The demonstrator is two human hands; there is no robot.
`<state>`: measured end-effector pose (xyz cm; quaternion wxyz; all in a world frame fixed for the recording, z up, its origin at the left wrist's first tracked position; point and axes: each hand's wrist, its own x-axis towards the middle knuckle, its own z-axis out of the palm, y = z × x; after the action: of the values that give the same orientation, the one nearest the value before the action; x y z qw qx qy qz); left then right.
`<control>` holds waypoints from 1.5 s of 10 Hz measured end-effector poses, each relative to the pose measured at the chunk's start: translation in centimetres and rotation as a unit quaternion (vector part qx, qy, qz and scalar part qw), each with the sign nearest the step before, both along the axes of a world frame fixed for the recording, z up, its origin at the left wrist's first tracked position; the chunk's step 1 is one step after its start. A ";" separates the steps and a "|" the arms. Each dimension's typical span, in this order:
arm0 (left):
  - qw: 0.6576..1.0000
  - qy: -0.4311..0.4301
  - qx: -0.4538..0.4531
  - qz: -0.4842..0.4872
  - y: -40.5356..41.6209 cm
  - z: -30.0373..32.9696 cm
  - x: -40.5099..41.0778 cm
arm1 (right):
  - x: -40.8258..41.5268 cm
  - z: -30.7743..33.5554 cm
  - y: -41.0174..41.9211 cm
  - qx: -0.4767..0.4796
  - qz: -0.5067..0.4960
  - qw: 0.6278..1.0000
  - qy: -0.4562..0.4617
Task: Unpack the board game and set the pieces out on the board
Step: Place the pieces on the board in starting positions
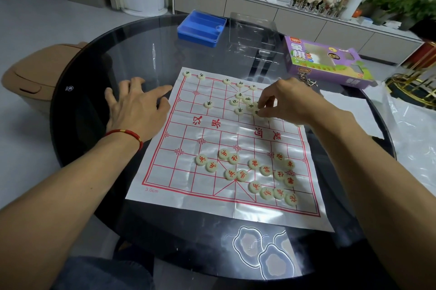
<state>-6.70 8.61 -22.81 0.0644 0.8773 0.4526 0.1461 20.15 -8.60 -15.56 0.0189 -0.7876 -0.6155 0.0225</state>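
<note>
Head view: your right hand [280,98] pinched a dark piece [257,112] in the far cluster, empty back-rank points beyond it, while your left hand [134,103] lay spread, fingers straight.

The person is showing two bare forearms, with no sleeves reaching into view. The left hand [135,107] is wearing a thin red cord bracelet [126,135] round the wrist, with small gold-coloured beads set along it. The right hand [286,101] is wearing nothing on wrist or fingers. At the bottom edge, a patch of dark blue denim-like trousers [99,273] is covering the person's leg.
</note>
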 end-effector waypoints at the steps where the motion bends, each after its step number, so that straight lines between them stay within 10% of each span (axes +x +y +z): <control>1: 1.000 -0.001 0.000 0.000 0.0 0.0 0.0 | 0.0 -0.4 0.2 -0.005 -0.009 1.000 -0.015; 15: 1.000 -0.002 0.003 -0.003 -0.1 0.0 0.0 | 5.0 -1.3 -2.6 -0.004 -0.065 0.997 0.034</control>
<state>-6.71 8.55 -22.79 0.0634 0.8788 0.4490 0.1488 25.16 -11.17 -16.81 0.0375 -0.8250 -0.5616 0.0502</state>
